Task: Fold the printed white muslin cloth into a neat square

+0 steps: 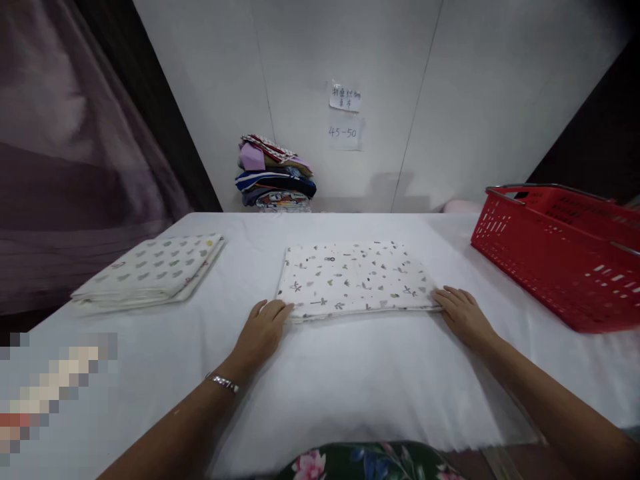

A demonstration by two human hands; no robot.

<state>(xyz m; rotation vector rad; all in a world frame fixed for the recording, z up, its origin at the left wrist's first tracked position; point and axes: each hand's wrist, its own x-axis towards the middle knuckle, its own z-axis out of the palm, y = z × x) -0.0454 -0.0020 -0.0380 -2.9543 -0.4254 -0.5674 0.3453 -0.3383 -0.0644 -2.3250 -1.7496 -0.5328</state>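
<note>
A white cloth (350, 277) with small grey plant-like prints lies folded into a flat rectangle in the middle of the table. At its near left corner, my left hand (264, 327) has its fingers closed on the edge; a silver bracelet circles that wrist. My right hand (463, 313) holds the near right corner, fingers over the edge and thumb hidden. Another folded white cloth (160, 270), printed with grey shapes, rests apart on the left side.
The table (360, 373) has a white cover. A red plastic basket (555, 250) stands at the right. Behind the far edge rises a pile of folded fabrics (275, 177) against the wall, beneath paper signs (345, 117). A purple curtain (75, 147) hangs left. The lower left is pixelated.
</note>
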